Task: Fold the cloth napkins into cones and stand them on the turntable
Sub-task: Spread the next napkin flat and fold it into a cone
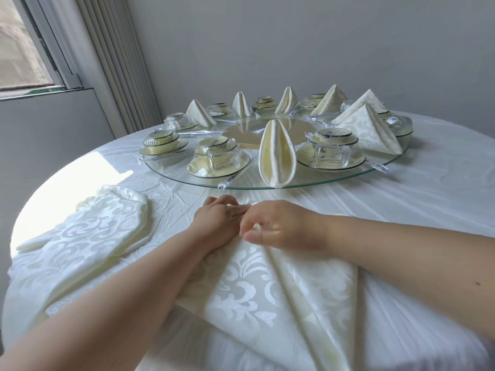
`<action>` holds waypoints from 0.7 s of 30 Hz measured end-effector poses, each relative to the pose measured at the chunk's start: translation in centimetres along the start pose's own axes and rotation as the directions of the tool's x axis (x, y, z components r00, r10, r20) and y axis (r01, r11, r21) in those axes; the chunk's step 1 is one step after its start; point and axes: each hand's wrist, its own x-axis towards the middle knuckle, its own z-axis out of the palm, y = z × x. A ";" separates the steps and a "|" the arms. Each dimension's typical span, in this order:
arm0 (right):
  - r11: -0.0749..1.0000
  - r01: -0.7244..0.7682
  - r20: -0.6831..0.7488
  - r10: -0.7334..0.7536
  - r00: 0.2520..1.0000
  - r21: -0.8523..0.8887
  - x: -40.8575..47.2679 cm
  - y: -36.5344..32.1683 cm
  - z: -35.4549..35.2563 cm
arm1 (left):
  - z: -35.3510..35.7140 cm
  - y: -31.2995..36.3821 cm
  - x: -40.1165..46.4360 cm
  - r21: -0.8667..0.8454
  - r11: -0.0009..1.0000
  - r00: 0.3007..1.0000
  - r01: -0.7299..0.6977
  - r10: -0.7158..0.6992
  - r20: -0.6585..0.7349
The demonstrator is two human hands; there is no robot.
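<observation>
Plain grey wall (294,36) behind; window (18,49) at left beside pale vertical blinds (112,57); sunlight falls across the white-clothed round table (442,196).

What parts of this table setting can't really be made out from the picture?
- Head view: the top corner of the napkin being folded is covered by the left hand and right hand.
- The print on the wrapped bowl sets is too small to read.
- How many napkins are in the stack: the layers blur together.
- The table's near edge is cut off by the frame.
</observation>
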 end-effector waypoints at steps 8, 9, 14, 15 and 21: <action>0.898 0.315 0.473 -0.142 0.870 -0.309 -4.8 -1.2 2.2 | 0.3 -0.1 0.0 -0.013 1.000 0.999 0.022 -0.022 -0.034; 0.897 0.320 0.491 -0.139 0.860 -0.305 -5.6 -1.7 2.1 | 0.2 -0.1 0.1 -0.011 1.000 0.999 0.019 -0.019 -0.031; 0.881 0.389 0.439 -0.247 0.864 -0.269 -9.7 -3.3 2.1 | 0.2 -0.1 0.1 0.009 1.000 1.000 0.014 -0.014 -0.013; 0.895 0.390 0.410 -0.278 0.869 -0.219 -10.2 -3.5 2.2 | 0.2 -0.1 0.1 0.008 1.000 1.000 0.015 -0.015 -0.016; 0.925 -0.162 0.162 0.111 0.981 0.343 -8.1 -3.1 -1.2 | 0.1 0.2 -0.1 0.022 0.999 1.000 0.024 -0.024 0.001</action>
